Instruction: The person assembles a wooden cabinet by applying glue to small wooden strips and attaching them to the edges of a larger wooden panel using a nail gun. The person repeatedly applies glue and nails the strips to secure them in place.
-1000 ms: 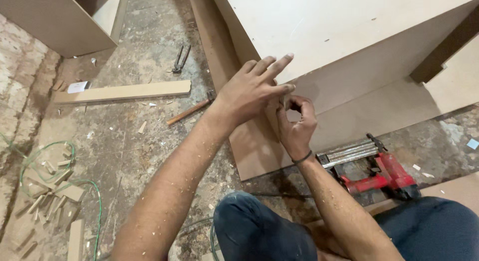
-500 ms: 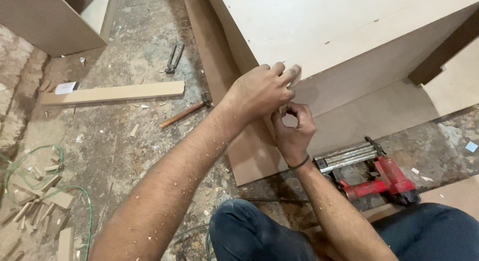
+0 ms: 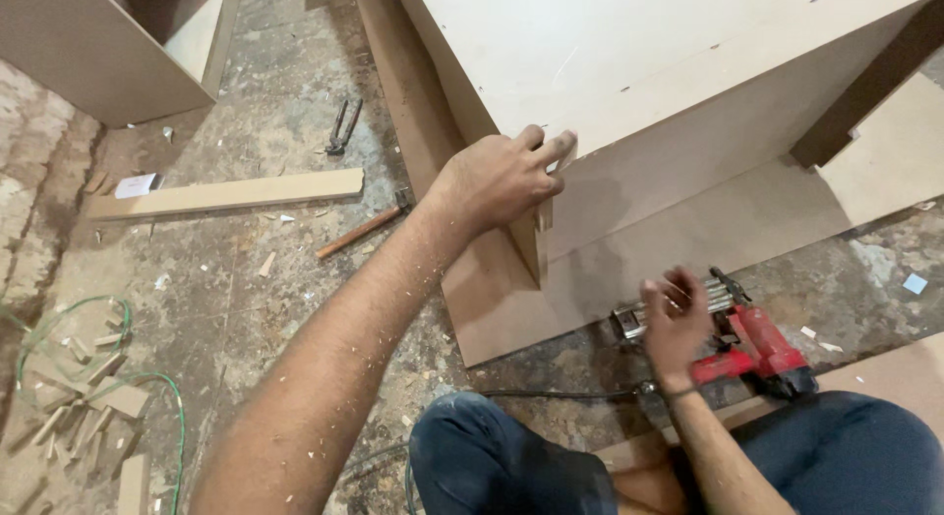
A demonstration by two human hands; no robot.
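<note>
Right hand [image 3: 674,323] has dropped away from the panel corner since half a second ago and now hovers over the red nailer [image 3: 747,343] on the floor, blurred with motion, fingers spread and loose, gripping nothing yet. Left hand [image 3: 501,181] stays up at the corner, fingers pressed flat over the top edge of the panel [image 3: 629,62], thumb side against a small wood block [image 3: 544,215] that sits just below the fingertips at the joint. Whether the block is pinched or only pushed against the board, cannot tell.

Step in hand, as I read it: holding the block in position while fetching the nailer.

Next move calls for a firm grip on the nailer handle, lifting it up to the block, nose square to its face, left fingers kept clear of the firing line, block not allowed to slip.

Pliers [image 3: 342,127], wood strip [image 3: 226,193] and a chisel-like tool [image 3: 362,230] lie well left of the left hand.
</note>
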